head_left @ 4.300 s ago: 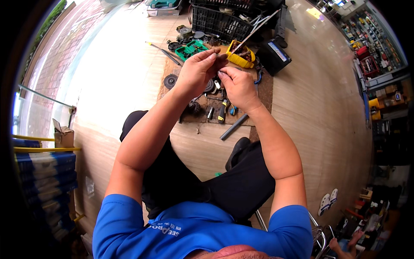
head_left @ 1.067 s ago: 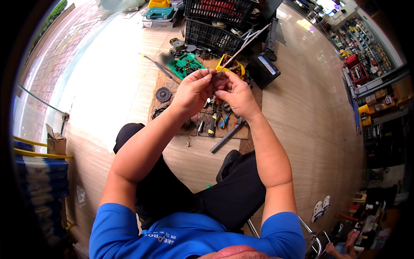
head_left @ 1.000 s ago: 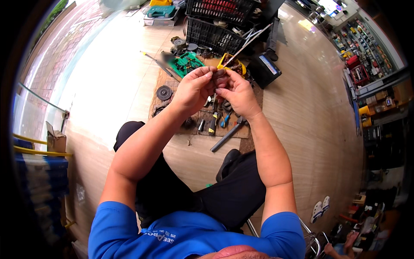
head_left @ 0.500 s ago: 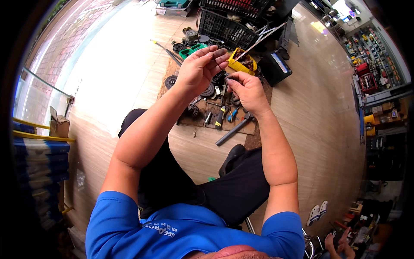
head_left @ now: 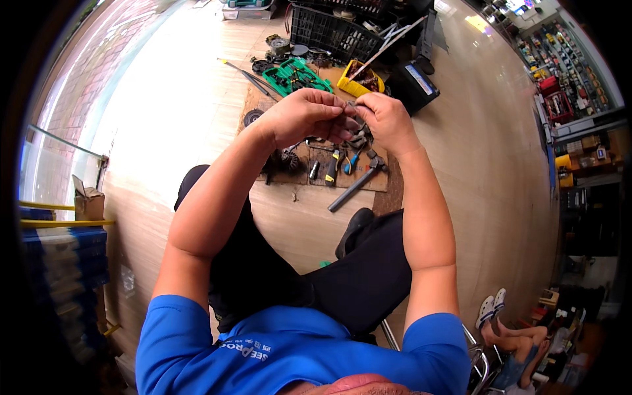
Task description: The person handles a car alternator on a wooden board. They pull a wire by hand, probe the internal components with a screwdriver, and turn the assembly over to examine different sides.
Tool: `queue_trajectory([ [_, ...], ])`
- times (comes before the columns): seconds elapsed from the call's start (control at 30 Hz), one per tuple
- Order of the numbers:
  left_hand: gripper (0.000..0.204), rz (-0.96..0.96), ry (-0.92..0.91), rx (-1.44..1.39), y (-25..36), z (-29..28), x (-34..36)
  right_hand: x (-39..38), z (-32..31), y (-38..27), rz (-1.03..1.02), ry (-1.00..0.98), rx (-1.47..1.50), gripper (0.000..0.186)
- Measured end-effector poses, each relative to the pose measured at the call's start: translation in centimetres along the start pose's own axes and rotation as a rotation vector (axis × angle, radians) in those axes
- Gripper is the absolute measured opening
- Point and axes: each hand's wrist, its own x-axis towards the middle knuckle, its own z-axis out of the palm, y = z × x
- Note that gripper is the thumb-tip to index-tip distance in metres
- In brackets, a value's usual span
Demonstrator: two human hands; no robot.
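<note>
My left hand (head_left: 304,118) and right hand (head_left: 390,124) meet above the work mat, fingertips nearly touching. My right thumb and forefinger pinch a small dark piece, too small to name. The left thumb presses against the forefinger while its other fingers curl below; what they hold, if anything, is hidden. Beneath the hands lies a brown cardboard mat (head_left: 370,183). On it rest a hammer (head_left: 355,189), a black-and-yellow handled tool (head_left: 332,168), a blue-handled tool (head_left: 351,163), a metal socket (head_left: 314,170) and a dark toothed part (head_left: 289,160).
Beyond my hands are an open green tool case (head_left: 299,74), a yellow bin (head_left: 362,79) and a black crate (head_left: 329,31). A black battery-like box (head_left: 413,89) stands right of the bin. Blue-and-white boxes (head_left: 72,263) are stacked left. Another person's legs (head_left: 520,342) show lower right.
My left hand has come down and turned, its fingers curling in towards the right hand. My right hand has risen slightly. The green case shows more fully, and the other person's legs have shifted.
</note>
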Motion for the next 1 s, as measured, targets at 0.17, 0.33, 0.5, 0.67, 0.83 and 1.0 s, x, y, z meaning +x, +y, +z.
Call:
queue_trajectory([
  [0.17, 0.028, -0.1, 0.001, 0.245, -1.3, -0.2, 0.8, 0.1, 0.0, -0.5, -0.043, 0.085, -0.184, 0.014],
  [0.33, 0.026, -0.106, 0.122, 0.548, -2.2, 0.3, 1.3, -0.1, -0.6, -0.7, -0.073, -0.043, -0.268, 0.013],
  [0.5, 0.025, -0.008, 0.221, 0.892, -2.7, 0.1, 1.6, -0.3, -1.5, -1.8, 0.045, -0.348, -0.382, 0.016],
  [0.67, 0.026, 0.078, 0.234, 1.014, -3.0, 0.3, 1.5, -0.2, -1.3, -1.6, 0.082, -0.255, -0.433, 0.017],
  [0.83, 0.026, 0.106, 0.237, 1.158, -2.5, 1.0, 1.2, -0.2, -0.5, -1.1, -0.007, -0.061, -0.401, 0.014],
  [1.0, 0.026, 0.219, 0.375, 1.201, -2.8, 0.4, 1.5, -0.5, -0.1, -3.2, 0.01, 0.009, -0.311, 0.012],
])
